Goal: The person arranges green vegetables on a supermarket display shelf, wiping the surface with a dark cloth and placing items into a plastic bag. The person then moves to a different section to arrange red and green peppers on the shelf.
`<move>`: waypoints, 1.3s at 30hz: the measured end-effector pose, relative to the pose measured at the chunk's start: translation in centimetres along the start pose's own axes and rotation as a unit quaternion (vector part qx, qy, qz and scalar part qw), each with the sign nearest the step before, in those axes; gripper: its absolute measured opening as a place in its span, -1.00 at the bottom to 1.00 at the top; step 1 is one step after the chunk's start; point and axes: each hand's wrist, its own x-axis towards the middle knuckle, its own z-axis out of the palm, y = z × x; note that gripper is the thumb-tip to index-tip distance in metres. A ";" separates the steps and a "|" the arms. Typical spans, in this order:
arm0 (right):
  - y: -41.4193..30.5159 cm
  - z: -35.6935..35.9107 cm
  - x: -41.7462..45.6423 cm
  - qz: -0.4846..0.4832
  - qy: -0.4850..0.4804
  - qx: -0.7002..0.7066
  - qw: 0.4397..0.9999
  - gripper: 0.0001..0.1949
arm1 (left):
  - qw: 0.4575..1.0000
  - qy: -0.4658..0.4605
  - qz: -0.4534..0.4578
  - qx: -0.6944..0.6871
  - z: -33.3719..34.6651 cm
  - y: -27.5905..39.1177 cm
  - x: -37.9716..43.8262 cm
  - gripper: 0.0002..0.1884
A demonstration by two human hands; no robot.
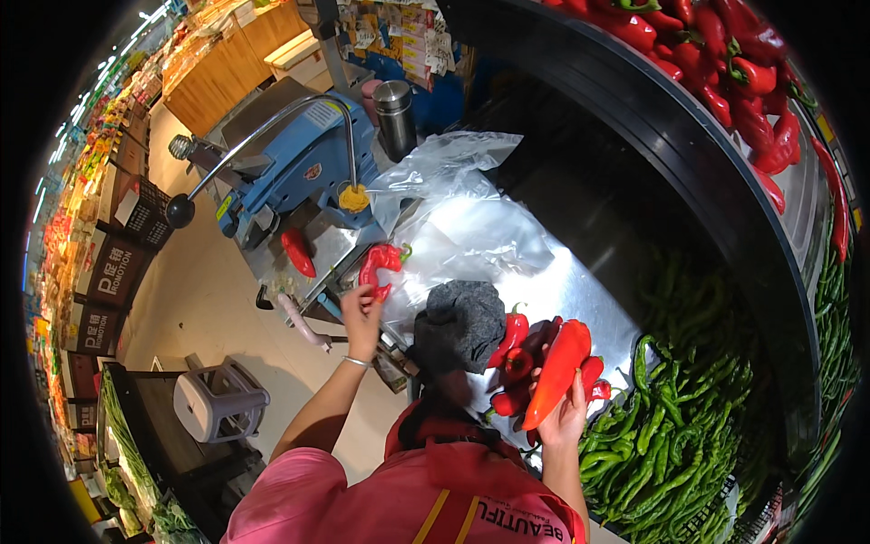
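Observation:
My left hand (360, 319) is at the lower tip of a curled red pepper (378, 266), its fingertips pinched on that end. The pepper lies beside clear plastic film (469, 211) on a metal worktop (584, 285). In my right hand (567, 411) rests a long bright red pepper (561, 374), held tilted. Several more red peppers (513, 333) are around and beneath that hand, partly hidden by it. Crumpled dark grey fabric (459, 326) sits between my hands. Another red pepper (297, 253) lies apart near the blue machine.
A blue machine (292, 177) with a ball-ended lever (180, 211) stands at the far left, near a steel flask (395, 119). Green chillies (666, 428) are heaped at right. A dark curved display edge (680, 122) borders more red peppers (734, 75). Left on the floor is a plastic stool (221, 401).

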 end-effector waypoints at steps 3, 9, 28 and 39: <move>0.8 -1.0 0.2 0.030 -0.041 0.043 0.998 -0.50 | 0.955 -0.148 0.255 0.035 2.5 4.3 -2.2 -0.47; 1.9 1.4 -0.9 0.045 -0.115 -0.009 0.992 -0.50 | 0.947 -0.233 0.212 0.054 8.7 2.5 -1.3 -0.53; 5.0 0.0 1.0 0.055 -0.281 -0.396 0.873 -0.24 | 0.925 -0.171 -0.086 -0.327 8.4 12.5 -0.8 -0.63; -10.0 2.1 0.6 -0.037 -0.377 -0.761 0.526 -0.48 | 0.831 -0.264 0.488 -0.048 8.4 43.5 2.4 -0.66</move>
